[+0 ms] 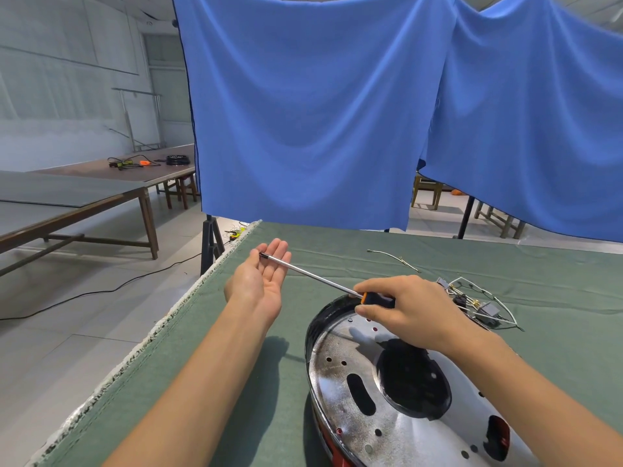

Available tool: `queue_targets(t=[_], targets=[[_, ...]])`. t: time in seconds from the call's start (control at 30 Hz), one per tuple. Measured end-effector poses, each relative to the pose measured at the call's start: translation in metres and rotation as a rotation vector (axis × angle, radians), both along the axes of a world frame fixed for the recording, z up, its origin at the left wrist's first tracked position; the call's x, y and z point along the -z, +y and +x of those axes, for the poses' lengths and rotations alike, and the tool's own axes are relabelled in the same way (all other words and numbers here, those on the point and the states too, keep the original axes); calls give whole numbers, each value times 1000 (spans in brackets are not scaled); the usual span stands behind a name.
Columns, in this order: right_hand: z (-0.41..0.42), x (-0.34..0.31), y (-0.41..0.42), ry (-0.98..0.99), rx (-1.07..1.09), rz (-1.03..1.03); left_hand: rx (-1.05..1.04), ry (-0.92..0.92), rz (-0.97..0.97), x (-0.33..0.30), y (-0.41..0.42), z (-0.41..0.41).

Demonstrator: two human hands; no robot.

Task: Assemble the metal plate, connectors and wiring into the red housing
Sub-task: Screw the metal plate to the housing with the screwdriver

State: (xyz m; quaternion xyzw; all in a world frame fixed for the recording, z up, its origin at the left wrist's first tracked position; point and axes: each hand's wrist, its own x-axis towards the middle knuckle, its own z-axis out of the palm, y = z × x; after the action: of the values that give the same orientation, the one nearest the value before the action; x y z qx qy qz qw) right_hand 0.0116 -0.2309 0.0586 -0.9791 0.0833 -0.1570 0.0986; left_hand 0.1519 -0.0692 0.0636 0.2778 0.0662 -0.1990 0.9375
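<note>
A shiny round metal plate (350, 382) with several holes sits inside the red housing (332, 448), whose red wall shows only at the lower rim. My right hand (401, 311) grips the orange-and-black handle of a long screwdriver (313, 276) above the plate's far edge. The screwdriver's tip rests on the upturned palm of my left hand (264, 276), whose fingers are straight. A bundle of wiring with connectors (478, 305) lies on the cloth right of my right hand. A single loose wire (392, 256) lies farther back.
The work table is covered by a green cloth (209, 382) whose frayed left edge runs diagonally. Blue cloth backdrops (310, 106) hang behind the table on black stands. Long wooden tables (84, 197) with tools stand at the left, and a black cable crosses the floor.
</note>
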Motion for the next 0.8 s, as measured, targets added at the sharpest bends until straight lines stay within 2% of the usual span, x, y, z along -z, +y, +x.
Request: queue_targets(t=[0.13,0.23,0.43,0.63,0.8], targets=[[1,0,1,10,2,11,-106,-59,54,5,-2,-6],[0,1,2,61,-4,105,-186,-115,132,13,-5,-12],[0,0,-5,173,-195,703,-195,-190,174,17,-10,-16],[0,-4,-6,235,-216,881,-69,-236,214,11,-10,-21],[2,-5,-5,171,-210,989,260,-511,499,9,-24,-50]])
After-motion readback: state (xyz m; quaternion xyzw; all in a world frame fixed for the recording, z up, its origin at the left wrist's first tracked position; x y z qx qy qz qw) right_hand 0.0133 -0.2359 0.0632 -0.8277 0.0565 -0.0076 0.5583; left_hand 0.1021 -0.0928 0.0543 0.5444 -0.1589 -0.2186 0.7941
